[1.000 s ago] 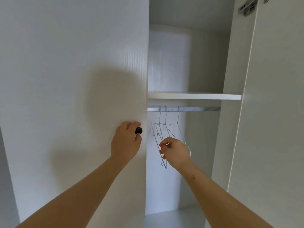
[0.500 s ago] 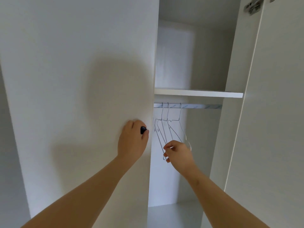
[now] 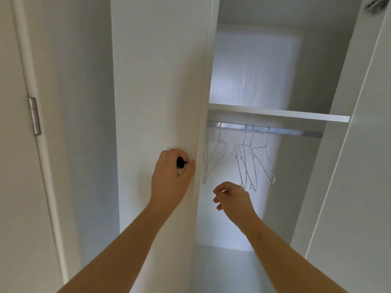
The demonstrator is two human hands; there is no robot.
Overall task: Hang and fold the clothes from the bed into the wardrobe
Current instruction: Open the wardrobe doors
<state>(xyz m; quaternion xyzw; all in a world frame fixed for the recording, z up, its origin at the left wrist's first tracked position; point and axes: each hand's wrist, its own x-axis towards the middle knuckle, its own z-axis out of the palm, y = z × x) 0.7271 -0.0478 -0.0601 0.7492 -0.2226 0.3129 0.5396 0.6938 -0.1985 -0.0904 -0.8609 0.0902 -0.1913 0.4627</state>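
1. Four thin silver wire hangers [image 3: 246, 157] hang from the silver metal rail [image 3: 285, 132] inside the open white wardrobe [image 3: 254, 66] in front of you. One hangs alone near the rail's left end, and three are bunched together near its middle.
2. Your left hand [image 3: 172, 178] grips the small round black knob [image 3: 180, 162] on the white left wardrobe door [image 3: 156, 81], with the fingers curled round it. The door stands ajar, its free edge just beside the lone hanger.
3. Your right hand [image 3: 232, 199] hovers in the opening, just below the bunch of three hangers. Its fingers are loosely curled, thumb and forefinger near each other, and it pinches nothing. You cannot tell from this view whether a knuckle touches the lowest wire.
4. A flat white shelf [image 3: 275, 114] sits just above the rail, with a tall compartment over it.
5. The white right wardrobe door [image 3: 359, 187] stands open at your right. A blurred metal fitting [image 3: 376, 4] shows at its top corner.
6. A white room door [image 3: 12, 144] with a silver hinge [image 3: 35, 116] stands at the far left, well apart from the wardrobe opening.
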